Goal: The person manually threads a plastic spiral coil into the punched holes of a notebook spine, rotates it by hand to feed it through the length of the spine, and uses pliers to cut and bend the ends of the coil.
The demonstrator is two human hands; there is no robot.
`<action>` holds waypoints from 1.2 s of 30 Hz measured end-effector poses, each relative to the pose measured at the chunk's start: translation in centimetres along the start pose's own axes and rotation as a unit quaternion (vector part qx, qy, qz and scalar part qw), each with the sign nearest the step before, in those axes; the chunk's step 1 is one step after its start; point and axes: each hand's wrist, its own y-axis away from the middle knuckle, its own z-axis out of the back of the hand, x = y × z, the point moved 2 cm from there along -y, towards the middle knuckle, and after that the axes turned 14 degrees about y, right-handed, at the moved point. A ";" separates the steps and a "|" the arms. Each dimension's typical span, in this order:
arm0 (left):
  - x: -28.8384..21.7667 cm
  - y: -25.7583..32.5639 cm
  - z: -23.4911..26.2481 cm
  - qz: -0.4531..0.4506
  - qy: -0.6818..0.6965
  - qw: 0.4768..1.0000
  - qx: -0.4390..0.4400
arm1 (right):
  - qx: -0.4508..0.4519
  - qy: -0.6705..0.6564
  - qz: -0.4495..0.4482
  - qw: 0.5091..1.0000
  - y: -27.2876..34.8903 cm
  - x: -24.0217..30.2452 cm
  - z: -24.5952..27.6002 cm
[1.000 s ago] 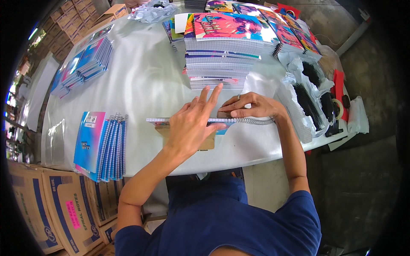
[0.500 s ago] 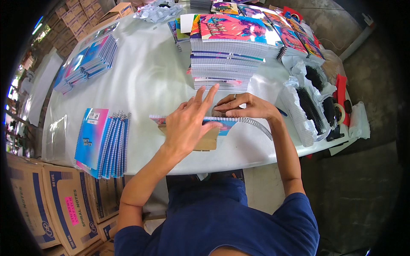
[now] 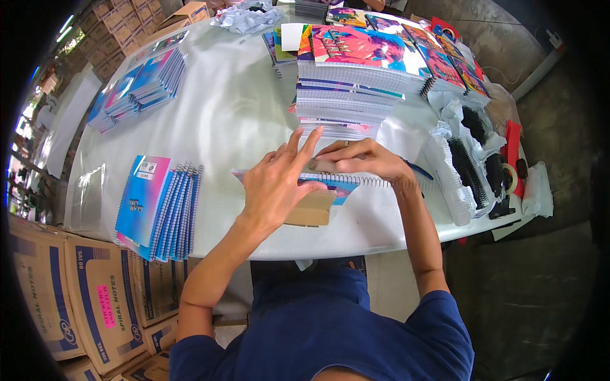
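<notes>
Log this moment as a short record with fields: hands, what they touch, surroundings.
left hand: flat, fingers spread, pressing on the spiral notebook
right hand: on the same notebook, fingers curled at its top edge
under notebook: brown cardboard piece
ahead: tall stack of notebooks
person's left: fanned blue notebooks
right edge: black spiral coils
surface: white table

Your single head-worn fisheye looks steeply down, close over white table; edges bend toward rim.
</notes>
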 end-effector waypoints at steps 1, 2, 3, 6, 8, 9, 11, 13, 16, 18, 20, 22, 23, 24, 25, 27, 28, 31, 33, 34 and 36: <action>0.1 0.0 0.1 0.006 -0.005 1.000 -0.001 | 0.016 -0.115 0.060 0.991 0.2 -0.1 0.1; 0.2 -0.1 0.3 0.005 -0.003 1.000 -0.005 | 0.032 -0.228 0.117 0.966 0.5 -0.1 0.0; 0.2 0.0 0.4 0.005 -0.002 1.000 -0.005 | 0.048 -0.341 0.172 0.923 0.7 0.0 -0.2; 0.4 0.1 0.5 0.015 0.002 1.000 -0.001 | 0.012 -0.041 0.079 0.996 -0.5 0.2 -0.5; 0.6 0.2 0.6 0.025 -0.004 1.000 0.003 | 0.001 -0.091 0.132 0.987 -0.7 -0.9 -0.1; 0.7 0.3 0.8 0.033 -0.011 0.999 0.005 | 0.018 -0.145 0.167 0.975 -0.8 -0.6 -0.2; 0.8 0.4 0.9 0.040 -0.016 0.999 0.004 | 0.052 -0.250 0.233 0.938 -0.7 0.5 -0.5; 0.8 0.4 0.9 0.030 -0.015 0.999 0.008 | 0.006 -0.063 0.123 0.990 -0.9 -0.1 -0.5; 1.1 0.7 1.2 0.056 -0.023 0.998 0.010 | 0.039 -0.268 0.170 0.948 -1.3 0.3 -0.6; 1.3 0.6 1.6 0.029 -0.025 0.999 -0.006 | 0.026 -0.145 0.166 0.975 -1.4 1.3 -0.8; 1.5 0.9 1.7 0.023 -0.023 0.999 -0.006 | 0.004 0.035 0.043 0.998 -1.7 2.1 -1.2; 1.6 0.8 1.7 0.034 -0.013 0.999 -0.006 | 0.010 -0.110 0.116 0.987 -2.2 0.4 -0.7; 1.6 0.7 1.8 0.032 -0.022 0.999 -0.008 | 0.014 -0.179 0.151 0.972 -2.4 -0.8 -0.4; 1.8 0.8 2.0 0.035 -0.030 0.999 -0.011 | 0.030 -0.341 0.180 0.922 -2.1 -1.8 -0.7; 1.9 1.0 2.1 0.039 -0.042 0.998 -0.008 | 0.025 -0.218 0.138 0.966 -2.4 -0.5 -1.1; 2.0 1.0 2.3 0.048 -0.041 0.998 -0.003 | 0.009 0.039 0.048 0.998 -2.8 2.2 -1.3; 2.0 0.9 2.4 0.050 -0.041 0.998 0.000 | 0.012 -0.053 0.062 0.997 -2.8 1.9 -1.4; 2.6 1.3 2.9 0.030 -0.056 0.998 -0.028 | 0.026 -0.310 0.098 0.945 -3.1 0.4 -1.1; 2.8 1.1 3.1 0.047 -0.052 0.997 -0.006 | 0.047 -0.129 0.153 0.979 -4.8 0.1 -1.8; 2.9 1.4 3.3 0.058 -0.053 0.997 0.011 | 0.024 -0.025 0.086 0.996 -5.2 1.1 -2.2; 3.2 1.8 3.6 0.077 -0.058 0.995 0.008 | -0.010 0.040 0.029 0.999 -5.6 1.3 -2.3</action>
